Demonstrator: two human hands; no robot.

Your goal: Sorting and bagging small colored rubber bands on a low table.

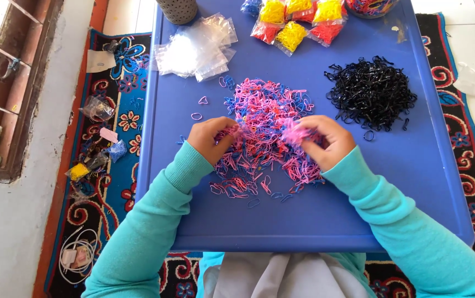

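A heap of small pink, purple and blue rubber bands (268,110) lies in the middle of a blue plastic tray (414,182). My left hand (211,139) rests on the heap's left side with its fingers pinched on a few bands. My right hand (321,140) sits on the right side, closed on a bunch of pink bands. Both arms wear teal sleeves. A separate pile of black rubber bands (371,92) lies to the right of my right hand.
A stack of clear small plastic bags (196,49) lies at the tray's back left, beside a grey perforated cup (178,10). Filled bags of yellow and red bands (295,22) sit at the back. A patterned rug (105,165) with scattered small items lies to the left.
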